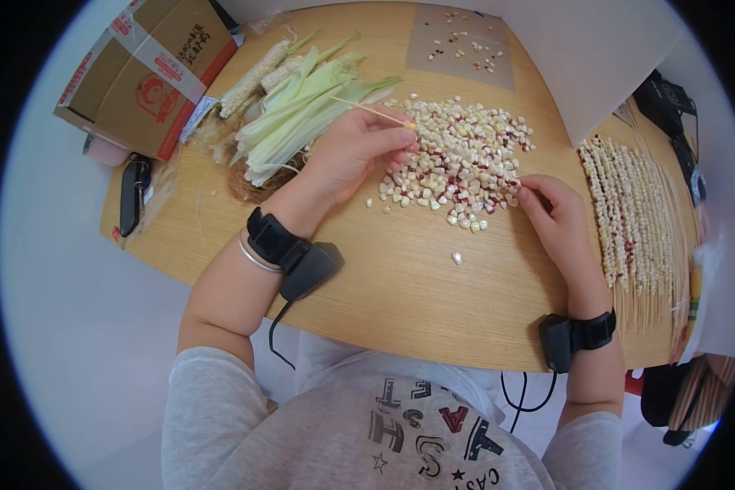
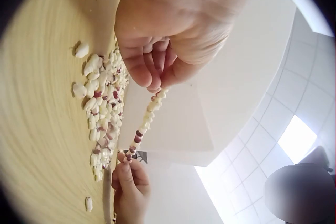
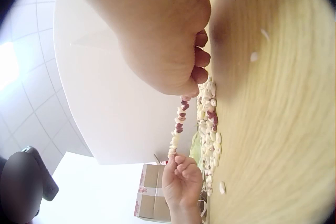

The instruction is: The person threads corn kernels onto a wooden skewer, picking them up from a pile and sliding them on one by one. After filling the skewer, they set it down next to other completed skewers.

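A thin wooden skewer threaded with corn kernels [image 2: 149,115] spans both hands, its strung part mostly pale with a few dark red kernels. My left hand [image 1: 356,147] pinches it between thumb and fingers, and its bare end [image 1: 367,109] sticks out up and left past that hand. At the other end, my right hand [image 1: 559,216] pinches the kernel-covered stretch between thumb and fingertips. Under the skewer spreads a loose pile of white and dark red corn kernels [image 1: 445,155] on the wooden table [image 1: 367,269]. One kernel [image 1: 456,258] lies apart, toward the near edge.
Corn husks [image 1: 302,114] and stripped cobs [image 1: 257,77] lie at the left, beside a cardboard box [image 1: 151,77]. Rows of kernel-filled skewers [image 1: 629,212] stretch along the right side. A white panel [image 1: 584,57] stands at back right, near a grey mat [image 1: 457,69] with scattered kernels.
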The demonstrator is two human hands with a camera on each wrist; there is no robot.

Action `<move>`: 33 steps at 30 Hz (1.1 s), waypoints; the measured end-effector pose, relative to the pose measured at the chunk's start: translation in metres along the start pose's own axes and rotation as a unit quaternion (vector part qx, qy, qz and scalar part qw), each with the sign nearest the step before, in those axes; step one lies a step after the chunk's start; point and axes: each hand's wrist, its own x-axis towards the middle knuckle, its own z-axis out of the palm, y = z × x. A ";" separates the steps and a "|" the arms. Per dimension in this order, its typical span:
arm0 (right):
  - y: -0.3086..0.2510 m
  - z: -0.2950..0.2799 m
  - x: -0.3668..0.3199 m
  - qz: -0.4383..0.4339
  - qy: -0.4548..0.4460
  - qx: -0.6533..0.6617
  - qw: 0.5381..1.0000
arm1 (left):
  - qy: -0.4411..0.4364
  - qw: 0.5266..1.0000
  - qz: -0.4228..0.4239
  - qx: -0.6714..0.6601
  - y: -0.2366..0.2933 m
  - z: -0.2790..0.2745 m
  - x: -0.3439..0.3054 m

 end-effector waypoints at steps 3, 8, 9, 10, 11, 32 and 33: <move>-0.002 -0.001 0.000 0.023 0.008 0.014 1.000 | 0.023 1.000 0.005 0.010 -0.002 0.002 0.001; -0.003 -0.001 0.001 0.031 0.033 0.021 0.999 | 0.057 0.959 0.095 0.260 -0.009 -0.002 0.003; -0.004 -0.001 0.001 0.032 0.030 0.017 0.999 | 0.057 0.959 0.095 0.260 -0.008 -0.003 0.002; -0.004 -0.001 0.001 0.032 0.027 0.012 0.999 | 0.035 0.935 0.080 0.344 -0.004 0.001 0.000; -0.005 -0.002 0.001 0.034 0.028 0.012 0.999 | 0.013 0.903 0.064 0.424 -0.002 0.003 -0.003; -0.007 -0.003 0.002 0.031 0.014 0.009 0.999 | 0.162 0.986 0.027 0.012 0.001 -0.030 0.012; -0.007 -0.003 0.001 0.028 0.011 0.005 1.000 | 0.178 0.983 0.028 -0.033 0.002 -0.033 0.012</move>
